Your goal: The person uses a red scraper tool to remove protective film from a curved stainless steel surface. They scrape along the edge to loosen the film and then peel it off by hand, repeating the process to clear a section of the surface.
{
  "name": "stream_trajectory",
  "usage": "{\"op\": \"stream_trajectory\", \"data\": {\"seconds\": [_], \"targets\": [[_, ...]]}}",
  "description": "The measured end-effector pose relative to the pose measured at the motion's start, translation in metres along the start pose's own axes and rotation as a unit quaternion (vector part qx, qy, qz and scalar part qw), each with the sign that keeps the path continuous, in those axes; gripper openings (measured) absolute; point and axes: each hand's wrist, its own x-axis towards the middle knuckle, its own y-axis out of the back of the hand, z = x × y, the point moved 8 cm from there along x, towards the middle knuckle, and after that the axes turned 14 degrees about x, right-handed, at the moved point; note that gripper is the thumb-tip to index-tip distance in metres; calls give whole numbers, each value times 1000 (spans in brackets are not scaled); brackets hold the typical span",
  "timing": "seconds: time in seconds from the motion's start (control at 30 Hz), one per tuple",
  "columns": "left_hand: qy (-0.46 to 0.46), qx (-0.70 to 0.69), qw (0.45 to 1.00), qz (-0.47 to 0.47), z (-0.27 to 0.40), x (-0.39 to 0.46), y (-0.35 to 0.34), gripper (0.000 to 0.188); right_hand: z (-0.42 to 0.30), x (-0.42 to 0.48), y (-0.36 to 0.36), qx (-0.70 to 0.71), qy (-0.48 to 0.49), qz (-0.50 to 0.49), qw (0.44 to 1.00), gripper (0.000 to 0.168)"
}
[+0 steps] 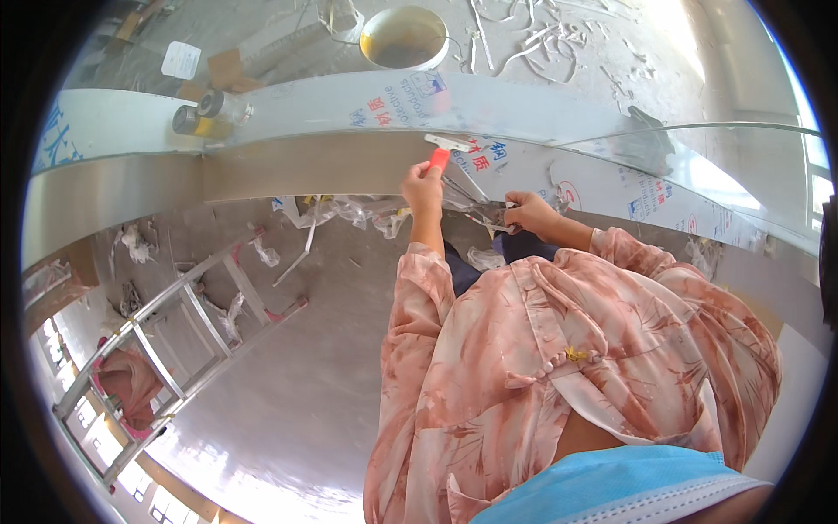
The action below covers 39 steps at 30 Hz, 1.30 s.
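My left hand (pixel 424 188) grips the red handle of a scraper (pixel 440 157). Its pale, wide head lies against the face of a long metal panel (pixel 308 164), close to the upper edge. To the left of the scraper the panel shows bare brownish metal. Printed protective film (pixel 602 180) covers the face to the right. My right hand (pixel 531 215) pinches a loose, crumpled sheet of clear film (pixel 483 211) at the panel's lower edge. That sheet hangs between my two hands, and my fingers partly hide it.
Behind the panel's top rises a glass pane (pixel 707 150). A jar (pixel 226 108) and a tape roll stand at the panel's left. Beyond are a white bucket (pixel 404 39) and film strips on the floor. An aluminium stepladder (pixel 213 262) is at left; film scraps lie below the panel.
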Motion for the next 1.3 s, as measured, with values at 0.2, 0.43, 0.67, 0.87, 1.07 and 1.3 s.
{"op": "stream_trajectory", "data": {"seconds": [0.2, 0.43, 0.67, 0.87, 1.07, 1.3], "targets": [[15, 42, 999, -9, 4, -41, -55, 27, 4, -8, 61, -18, -7, 12, 1000, 11], [-54, 45, 995, -75, -8, -47, -82, 30, -5, -9, 75, -30, -23, 10, 999, 33], [23, -21, 999, -39, -33, -78, 14, 29, -41, 35, 41, -180, 97, 46, 978, 8], [-11, -39, 999, 31, -64, -62, 67, 31, -69, 102, -29, -368, 341, 110, 858, 25], [-131, 78, 983, 104, -40, -12, 55, 32, -89, 111, -63, -448, 272, 136, 841, 38], [-101, 100, 984, 104, -23, 3, 21, 34, -82, 124, -63, -497, 223, 104, 832, 47]]}}
